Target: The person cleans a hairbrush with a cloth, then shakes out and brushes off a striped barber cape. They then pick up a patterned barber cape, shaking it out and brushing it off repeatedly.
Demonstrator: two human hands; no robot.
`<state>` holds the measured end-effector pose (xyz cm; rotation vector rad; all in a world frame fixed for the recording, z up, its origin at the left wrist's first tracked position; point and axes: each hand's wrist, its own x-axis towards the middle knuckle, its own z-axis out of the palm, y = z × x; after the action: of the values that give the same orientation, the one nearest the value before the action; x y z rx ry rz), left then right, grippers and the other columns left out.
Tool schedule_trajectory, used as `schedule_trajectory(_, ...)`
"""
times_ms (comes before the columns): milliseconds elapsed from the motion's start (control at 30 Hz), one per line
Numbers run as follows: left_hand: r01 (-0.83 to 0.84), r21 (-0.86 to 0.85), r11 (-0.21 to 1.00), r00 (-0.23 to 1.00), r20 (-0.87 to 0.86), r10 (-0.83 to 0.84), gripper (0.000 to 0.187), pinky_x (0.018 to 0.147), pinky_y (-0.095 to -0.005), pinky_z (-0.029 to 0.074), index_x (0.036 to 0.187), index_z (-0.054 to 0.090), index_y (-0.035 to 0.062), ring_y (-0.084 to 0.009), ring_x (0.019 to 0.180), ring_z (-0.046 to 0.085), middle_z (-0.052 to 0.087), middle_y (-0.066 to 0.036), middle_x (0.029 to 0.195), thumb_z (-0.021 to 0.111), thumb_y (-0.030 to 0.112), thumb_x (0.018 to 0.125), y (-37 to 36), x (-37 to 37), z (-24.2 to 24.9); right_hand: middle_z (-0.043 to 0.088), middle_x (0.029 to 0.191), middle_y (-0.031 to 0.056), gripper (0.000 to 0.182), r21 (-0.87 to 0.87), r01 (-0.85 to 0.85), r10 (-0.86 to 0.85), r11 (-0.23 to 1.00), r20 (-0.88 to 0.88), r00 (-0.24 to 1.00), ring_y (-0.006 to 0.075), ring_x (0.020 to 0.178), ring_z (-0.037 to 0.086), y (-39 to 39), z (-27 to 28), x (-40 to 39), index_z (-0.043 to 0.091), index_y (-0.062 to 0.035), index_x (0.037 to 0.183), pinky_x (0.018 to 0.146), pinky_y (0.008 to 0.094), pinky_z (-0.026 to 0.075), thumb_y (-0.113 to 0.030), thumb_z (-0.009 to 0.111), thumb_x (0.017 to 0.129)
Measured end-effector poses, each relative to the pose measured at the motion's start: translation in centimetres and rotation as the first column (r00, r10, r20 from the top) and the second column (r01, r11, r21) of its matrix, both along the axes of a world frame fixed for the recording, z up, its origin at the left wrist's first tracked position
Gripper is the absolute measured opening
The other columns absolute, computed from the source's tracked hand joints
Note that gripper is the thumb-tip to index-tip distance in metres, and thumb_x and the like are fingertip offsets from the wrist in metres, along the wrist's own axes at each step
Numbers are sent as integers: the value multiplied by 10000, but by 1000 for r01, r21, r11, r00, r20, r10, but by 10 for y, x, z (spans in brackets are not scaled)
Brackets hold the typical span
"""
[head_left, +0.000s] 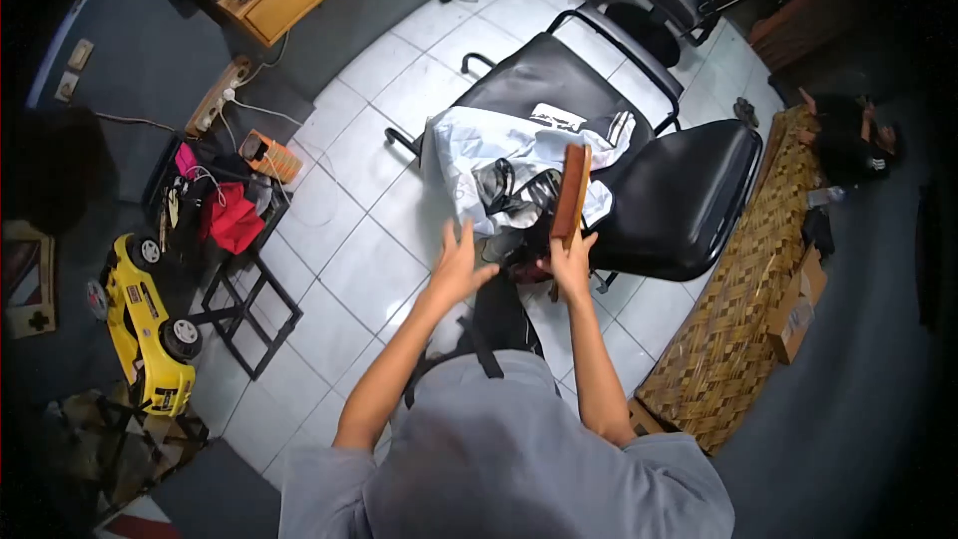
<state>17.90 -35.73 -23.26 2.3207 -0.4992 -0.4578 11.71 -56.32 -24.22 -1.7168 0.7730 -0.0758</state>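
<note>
Right hand point(571, 262) clamped round near end of wooden brush point(571, 192), fingers wrapped on handle. Long axis near-to-far, leaning slightly right, far end up over white cape point(469, 145) on black chair point(689, 200). Left hand point(457, 262) empty, fingers spread wide, just left of brush, not touching; dark item under the hands unclear. So brush right of L fingers, R hand nearest by far. Yellow toy car point(150, 324) well apart at far left, woven mat point(743, 299) on right.
</note>
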Motion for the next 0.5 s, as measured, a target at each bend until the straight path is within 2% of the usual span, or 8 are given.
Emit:
schedule_trajectory(100, -176, 65, 982, 975, 151, 164, 1168, 951, -578, 358, 1440, 114, 128, -577, 1250, 205, -4, -341, 1424, 854, 312, 555, -53, 72, 26, 417, 1265, 337, 577, -164, -183, 168, 969, -100, 981, 478, 1259, 296, -40, -36, 53, 287, -228, 1418, 997, 487, 334, -234, 501, 883)
schedule_trajectory(133, -202, 135, 970, 979, 29, 200, 1283, 909, -682, 322, 1454, 86, 217, -598, 1268, 102, -123, -307, 1440, 891, 318, 460, -65, 94, 36, 488, 1238, 283, 594, -202, -266, 211, 943, -257, 943, 489, 1293, 231, -42, -31, 61, 278, -241, 1422, 1019, 534, 278, -249, 510, 876)
schedule_trajectory(200, -212, 260, 942, 970, -59, 235, 1299, 897, -730, 266, 1457, 64, 250, -558, 1310, 20, -175, -297, 1436, 890, 351, 459, -83, 130, 32, 472, 1274, 258, 608, -251, -384, 296, 889, -326, 898, 523, 1288, 207, -45, -20, 70, 295, -268, 1415, 974, 599, 274, -280, 549, 862)
schedule_trajectory(233, -210, 329, 921, 965, -80, 249, 1229, 959, -642, 304, 1452, 142, 275, -574, 1295, 78, -180, -319, 1424, 886, 321, 474, -88, 141, 22, 465, 1268, 281, 607, -236, -393, 305, 889, -334, 892, 526, 1282, 221, -45, -16, 71, 303, -271, 1412, 969, 599, 278, -288, 556, 860)
schedule_trajectory(333, -216, -36, 976, 969, 112, 219, 1100, 1012, -517, 332, 1431, 243, 269, -594, 1268, 140, -194, -343, 1404, 867, 276, 524, -89, 152, -7, 449, 1256, 310, 610, -313, -429, 302, 848, -380, 874, 492, 1259, 299, -53, -17, 70, 361, -256, 1385, 951, 556, 343, -251, 613, 830)
schedule_trajectory(367, -229, 17, 973, 960, 170, 223, 927, 991, -420, 383, 1413, 299, 252, -586, 1208, 279, -32, -388, 1392, 776, 111, 631, -90, 148, -13, 453, 1257, 299, 614, -386, -482, 321, 787, -410, 854, 482, 1255, 312, -56, -17, 70, 371, -244, 1380, 948, 541, 358, -234, 625, 821)
schedule_trajectory(467, -260, 54, 964, 961, -85, 264, 837, 940, -430, 420, 1407, 317, 210, -551, 1158, 367, 162, -404, 1331, 634, -28, 669, -82, 139, -21, 503, 1191, 262, 574, -512, -497, 328, 700, -388, 861, 432, 1153, 436, -51, -6, 79, 464, -122, 1301, 888, 471, 434, -167, 674, 769)
schedule_trajectory(500, -311, 69, 948, 950, 26, 310, 778, 873, -438, 454, 1371, 371, 161, -512, 1051, 471, 376, -384, 1185, 518, -85, 648, -84, 133, -17, 519, 1166, 250, 560, -493, -482, 327, 724, -370, 870, 418, 1125, 461, -47, -6, 83, 477, -99, 1282, 868, 467, 443, -163, 676, 762)
